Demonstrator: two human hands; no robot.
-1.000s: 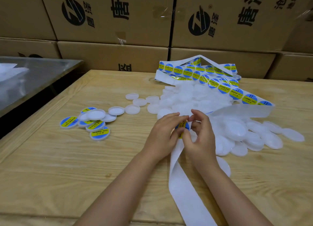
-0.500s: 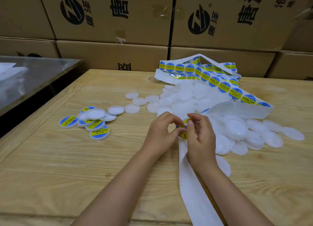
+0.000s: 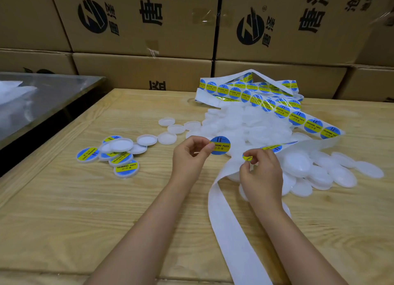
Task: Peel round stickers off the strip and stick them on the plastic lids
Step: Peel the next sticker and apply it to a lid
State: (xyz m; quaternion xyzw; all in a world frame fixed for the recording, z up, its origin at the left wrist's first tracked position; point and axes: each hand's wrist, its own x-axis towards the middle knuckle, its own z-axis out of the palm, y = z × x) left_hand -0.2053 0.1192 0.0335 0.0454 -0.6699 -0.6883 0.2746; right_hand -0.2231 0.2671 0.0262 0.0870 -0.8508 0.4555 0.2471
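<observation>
My left hand pinches a round blue and yellow sticker by its left edge, free of the strip and held above the table. My right hand pinches the white sticker strip at the edge of another sticker on it. The bare backing runs down toward the table's near edge. The strip's full part lies folded over a heap of plain white plastic lids. Several labelled lids lie in a small cluster at the left.
Both hands work over a wooden table. More white lids spread to the right. A steel table stands at the left, across a dark gap. Stacked cardboard boxes wall off the back.
The sticker has come off the strip: my left hand drew it away to the left, while my right hand kept hold of the strip. The hands, close together before, are apart.
</observation>
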